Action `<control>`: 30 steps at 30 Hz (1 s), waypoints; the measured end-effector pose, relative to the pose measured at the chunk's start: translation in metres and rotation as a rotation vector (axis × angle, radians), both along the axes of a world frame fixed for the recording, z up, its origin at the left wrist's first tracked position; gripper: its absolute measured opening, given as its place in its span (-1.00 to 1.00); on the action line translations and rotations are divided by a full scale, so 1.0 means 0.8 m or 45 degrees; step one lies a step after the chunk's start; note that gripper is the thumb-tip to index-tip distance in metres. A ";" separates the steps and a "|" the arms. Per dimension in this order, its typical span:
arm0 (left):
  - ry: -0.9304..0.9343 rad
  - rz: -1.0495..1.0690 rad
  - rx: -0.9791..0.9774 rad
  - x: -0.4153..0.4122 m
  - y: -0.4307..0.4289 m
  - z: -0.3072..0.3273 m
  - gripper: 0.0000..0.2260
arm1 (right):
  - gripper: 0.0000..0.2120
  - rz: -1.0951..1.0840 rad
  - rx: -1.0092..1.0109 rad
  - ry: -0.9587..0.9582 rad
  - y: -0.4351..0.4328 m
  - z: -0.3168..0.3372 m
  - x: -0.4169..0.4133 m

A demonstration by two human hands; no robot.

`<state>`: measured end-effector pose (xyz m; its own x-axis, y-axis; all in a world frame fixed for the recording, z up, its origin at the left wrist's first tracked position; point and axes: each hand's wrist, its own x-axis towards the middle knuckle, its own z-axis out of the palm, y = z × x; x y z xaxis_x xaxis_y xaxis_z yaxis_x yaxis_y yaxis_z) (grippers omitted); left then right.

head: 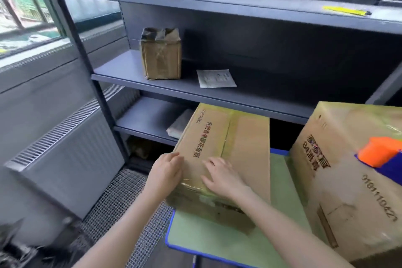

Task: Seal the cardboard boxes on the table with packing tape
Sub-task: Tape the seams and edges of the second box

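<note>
- Two cardboard boxes sit on the green surface (217, 239). The smaller box (245, 137) is at its left edge, right in front of you, and the larger box (348, 198) is close beside it on your right.
- The smaller box's long axis runs away from you toward the shelf (195, 91). A yellowish tape strip (229, 128) already lies down the centre seam along that axis.
- Your left hand (168, 169) is cupped against the box's near-left corner, with the fingers bent onto the top edge. It pinches nothing.
- Your right hand (221, 177) lies flat on the top near the front edge, fingers spread. It is pressing where the tape appears to fold over the front face.
- The seam's near end lies just beyond your right fingertips, so that hand is placed to rub it down. The left hand looks set to brace the box.
- An orange and blue tape dispenser (378, 154) rests on the larger box, well off to the right. Your right hand is the nearer one to it.
- I judge the smaller box almost sealed. Whether the larger box's top seam is closed is hard to tell from here.
</note>
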<state>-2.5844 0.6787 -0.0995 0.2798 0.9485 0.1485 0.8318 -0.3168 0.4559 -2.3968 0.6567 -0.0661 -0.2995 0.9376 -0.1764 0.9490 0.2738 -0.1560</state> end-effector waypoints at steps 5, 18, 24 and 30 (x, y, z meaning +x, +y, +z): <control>-0.159 0.108 -0.133 -0.013 -0.007 -0.004 -0.64 | -0.30 -0.052 -0.028 -0.092 -0.003 -0.020 -0.021; -0.297 0.148 -0.145 0.020 -0.021 0.010 -0.60 | -0.10 -0.056 0.130 -0.121 -0.025 -0.040 -0.008; -0.177 0.048 0.129 0.059 -0.045 0.055 -0.55 | -0.23 -0.091 0.303 -0.047 -0.053 -0.027 0.045; -0.099 -0.002 0.241 0.083 -0.078 0.082 -0.56 | -0.31 0.020 0.499 0.216 -0.076 -0.030 0.075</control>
